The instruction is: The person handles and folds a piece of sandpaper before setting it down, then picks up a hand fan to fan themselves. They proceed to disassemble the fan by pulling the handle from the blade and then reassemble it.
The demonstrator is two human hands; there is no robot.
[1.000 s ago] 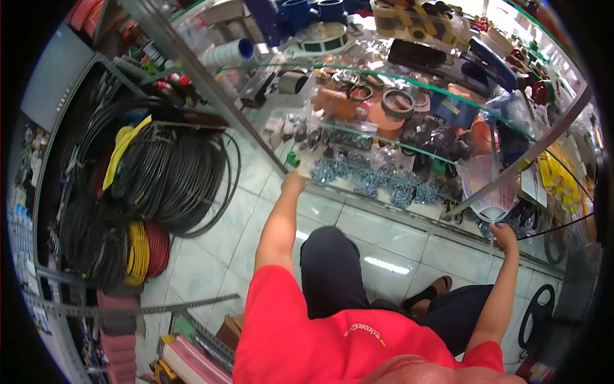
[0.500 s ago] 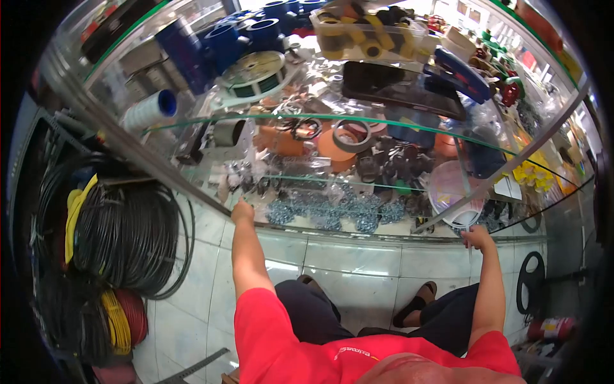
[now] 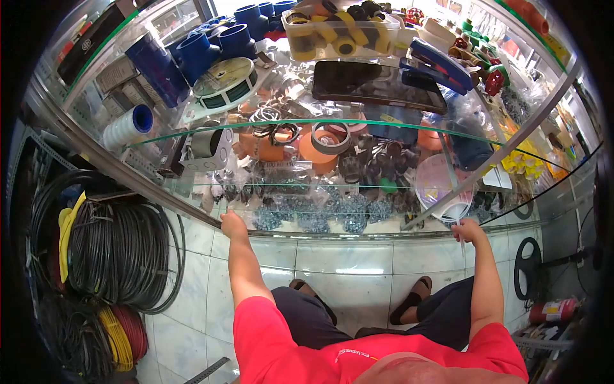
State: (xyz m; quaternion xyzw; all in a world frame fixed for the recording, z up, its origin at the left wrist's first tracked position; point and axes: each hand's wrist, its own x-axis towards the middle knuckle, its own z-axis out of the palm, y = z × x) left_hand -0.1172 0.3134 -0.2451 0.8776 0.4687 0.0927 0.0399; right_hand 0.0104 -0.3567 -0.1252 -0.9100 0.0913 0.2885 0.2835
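My left hand (image 3: 234,224) is at the lower metal edge of the glass display case (image 3: 332,235), its fingers partly hidden against the frame. On the right, my right hand (image 3: 469,231) pinches a thin pale strip (image 3: 462,246) that hangs below the fingers, just under a round translucent plastic item (image 3: 444,185) behind the glass. Between the hands, piles of small grey metal parts (image 3: 314,216) lie on the bottom shelf. Above them are a grey tape roll (image 3: 330,138) and a dark flat phone-like device (image 3: 377,86).
Coils of black cable (image 3: 118,249) stand at the left, with a yellow coil (image 3: 115,338) below. A clear box of yellow-black rolls (image 3: 342,38) sits on top. A red cylinder (image 3: 553,311) lies at the lower right, near a black handwheel-like item (image 3: 527,269).
The view has shifted slightly, so the case and its contents appear further left. Both hands stay near the case's lower edge; the right hand's strip now shows more clearly.
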